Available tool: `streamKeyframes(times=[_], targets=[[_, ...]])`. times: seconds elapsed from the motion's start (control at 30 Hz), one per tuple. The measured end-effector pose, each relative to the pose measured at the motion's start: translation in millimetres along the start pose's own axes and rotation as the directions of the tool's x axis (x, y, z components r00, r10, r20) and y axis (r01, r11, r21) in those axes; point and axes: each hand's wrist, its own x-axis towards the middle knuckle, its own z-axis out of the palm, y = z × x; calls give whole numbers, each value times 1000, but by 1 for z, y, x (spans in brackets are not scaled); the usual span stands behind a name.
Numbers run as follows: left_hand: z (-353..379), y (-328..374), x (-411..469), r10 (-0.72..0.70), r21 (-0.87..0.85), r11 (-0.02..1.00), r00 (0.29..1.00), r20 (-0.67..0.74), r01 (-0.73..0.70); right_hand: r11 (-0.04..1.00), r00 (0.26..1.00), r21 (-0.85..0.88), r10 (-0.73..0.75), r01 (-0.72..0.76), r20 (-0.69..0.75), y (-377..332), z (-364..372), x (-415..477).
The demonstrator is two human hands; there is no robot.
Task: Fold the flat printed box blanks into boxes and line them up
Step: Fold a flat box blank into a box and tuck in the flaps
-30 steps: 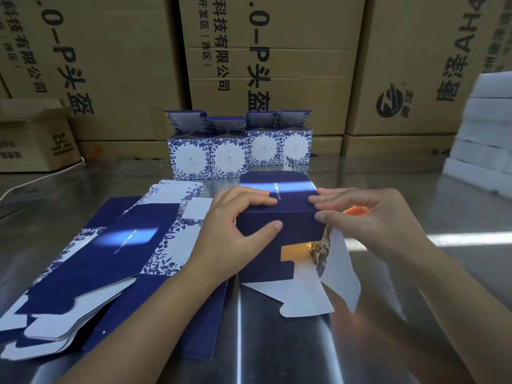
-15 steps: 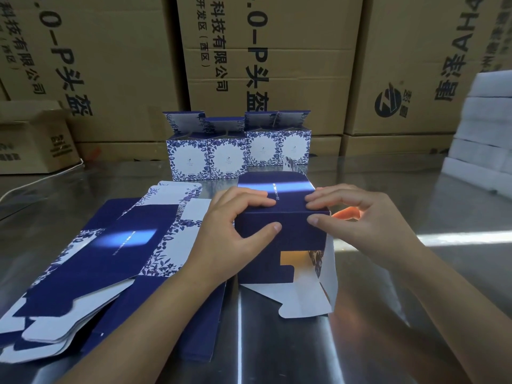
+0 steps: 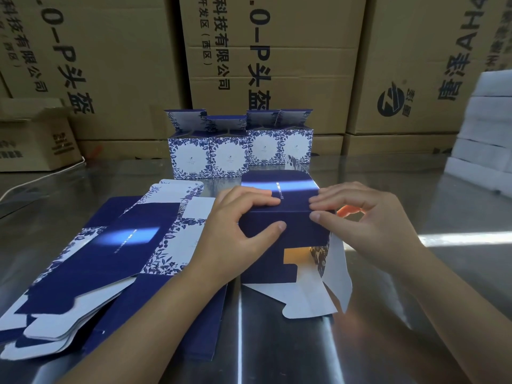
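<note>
The half-folded blue box (image 3: 279, 234) sits in the middle of the table, right in front of the person. The left hand (image 3: 235, 236) holds its left end, with the fingers curled over the top edge and the thumb on the near side. The right hand (image 3: 360, 225) pinches the top right corner, fingers on top and thumb on the near side. The near end of the box is open, and its white flaps (image 3: 304, 297) lie out on the table.

Just to the left lies a messy pile of flat box blanks (image 3: 110, 253), blue and white with leaves. Behind the box, four folded boxes (image 3: 238, 151) stand side by side in a row, lids up.

The shiny metal table (image 3: 415, 273) shows bright streaks of light. Big brown cartons (image 3: 277, 65) with black writing make a wall behind it. A small open carton (image 3: 33, 134) sits on the left, and a white stack (image 3: 484, 128) stands on the right.

The right hand hides the right end of the box. An orange glow shows there, but I cannot tell what it is. The pile of blanks is cut off at the left edge. The tiny print on the box is too small to read.
</note>
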Motion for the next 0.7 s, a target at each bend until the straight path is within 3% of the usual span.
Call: streamKeyframes(times=[0.7], targets=[[1, -1, 0, 3, -10, 1000, 1000, 6, -3, 999, 1000, 43, -7, 6, 28, -1, 1, 1]])
